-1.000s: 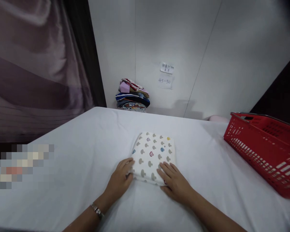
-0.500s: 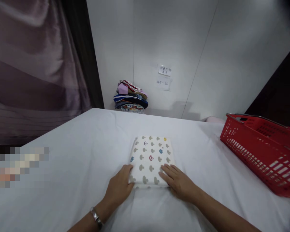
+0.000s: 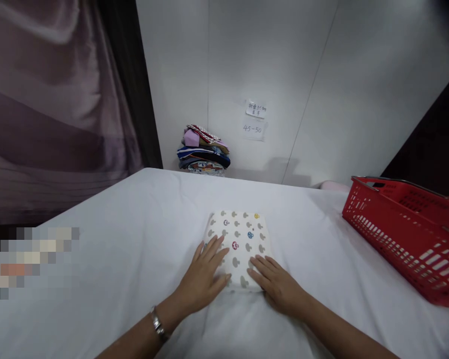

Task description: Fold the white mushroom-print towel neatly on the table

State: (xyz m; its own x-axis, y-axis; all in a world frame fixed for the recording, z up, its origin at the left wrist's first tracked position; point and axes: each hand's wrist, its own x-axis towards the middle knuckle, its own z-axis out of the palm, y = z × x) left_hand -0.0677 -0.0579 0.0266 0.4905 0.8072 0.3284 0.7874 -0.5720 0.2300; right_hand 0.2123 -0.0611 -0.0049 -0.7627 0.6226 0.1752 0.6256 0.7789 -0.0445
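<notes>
Now left hand (image 3: 200,280) over folded cloth (image 3: 243,254) — earlier at edge.

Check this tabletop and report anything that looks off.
One small thing: a dark speck on the folded cloth, just above the blue mushroom print, doesn't match the pattern. I can't tell whether it's a stain. A pixelated patch at the left edge hides whatever is there. No spill shows.

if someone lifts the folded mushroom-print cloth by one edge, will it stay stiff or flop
The folded mushroom-print cloth would probably flop or unfold: it looks like soft fabric with no visible fastening. Pushed, it seems unlikely to roll, as it lies flat and squarish on the white sheet.
</notes>
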